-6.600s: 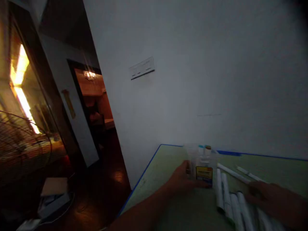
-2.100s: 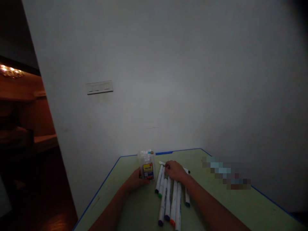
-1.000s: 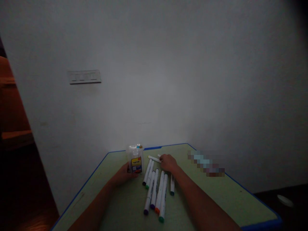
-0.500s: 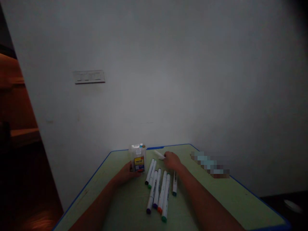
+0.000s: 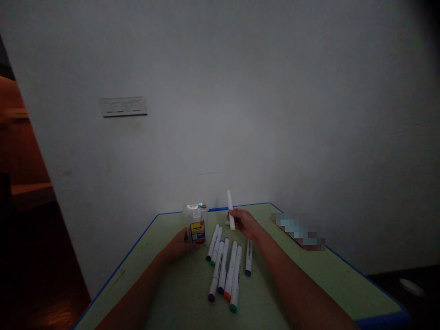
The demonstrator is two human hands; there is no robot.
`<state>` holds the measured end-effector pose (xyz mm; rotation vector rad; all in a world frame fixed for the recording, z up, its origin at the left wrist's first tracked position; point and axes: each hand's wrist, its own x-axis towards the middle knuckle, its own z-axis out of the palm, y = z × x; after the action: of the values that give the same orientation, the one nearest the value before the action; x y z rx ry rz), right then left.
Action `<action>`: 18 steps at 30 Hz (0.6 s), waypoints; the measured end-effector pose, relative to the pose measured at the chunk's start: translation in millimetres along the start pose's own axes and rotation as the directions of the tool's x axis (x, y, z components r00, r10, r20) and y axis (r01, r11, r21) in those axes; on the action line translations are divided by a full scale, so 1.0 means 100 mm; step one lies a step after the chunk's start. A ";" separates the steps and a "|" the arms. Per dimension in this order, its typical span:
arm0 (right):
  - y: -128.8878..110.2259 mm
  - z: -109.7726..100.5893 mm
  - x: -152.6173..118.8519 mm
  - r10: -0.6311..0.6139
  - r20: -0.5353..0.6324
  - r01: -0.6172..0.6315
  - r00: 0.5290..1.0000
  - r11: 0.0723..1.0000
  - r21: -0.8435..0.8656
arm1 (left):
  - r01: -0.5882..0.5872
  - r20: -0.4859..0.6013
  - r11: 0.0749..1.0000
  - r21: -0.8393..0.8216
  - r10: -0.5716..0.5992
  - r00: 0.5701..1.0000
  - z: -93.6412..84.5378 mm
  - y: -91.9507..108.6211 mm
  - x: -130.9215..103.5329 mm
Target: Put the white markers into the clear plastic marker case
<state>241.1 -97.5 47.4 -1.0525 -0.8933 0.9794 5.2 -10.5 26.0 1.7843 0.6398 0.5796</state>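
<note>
My left hand (image 5: 184, 243) is wrapped round the lower left side of a clear plastic marker case (image 5: 196, 222), which stands upright on the table. Through its top I see a blue and a brownish cap at the right side; a yellow and blue label is on its front. In my right hand (image 5: 243, 222) a white marker with yellow ends (image 5: 230, 208) is pinched, held nearly upright above the table's far part. Several white markers (image 5: 225, 270) with black, green, purple and orange ends lie side by side between my arms. One dark-green-ended marker (image 5: 249, 259) lies apart, by my right forearm.
The green table (image 5: 137, 266) has a blue edge and meets a pale wall (image 5: 240, 114). A flat, blurred-out item (image 5: 297, 233) lies along the right edge. A switch panel (image 5: 123, 107) is on the wall. At the left is a dark room with an orange-lit part.
My right hand has lifted the yellow-ended marker off the table's far part and turned it nearly upright. My left hand stays on the case. The view has shifted slightly.
</note>
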 end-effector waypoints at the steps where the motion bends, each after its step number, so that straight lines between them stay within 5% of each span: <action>1: 0.00 0.00 0.00 0.005 0.009 -0.005 1.000 1.000 0.015 | 0.001 -0.001 1.000 0.001 -0.001 1.000 0.00 0.00 0.00; 18: 0.02 -0.08 0.02 0.151 -0.014 -0.151 0.988 0.988 0.032 | 0.000 -0.009 1.000 0.000 0.000 1.000 0.01 0.01 -0.01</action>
<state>248.5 -97.4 43.6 -1.1127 -0.7911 1.1056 5.7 -12.5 26.8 1.7822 0.6460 0.5880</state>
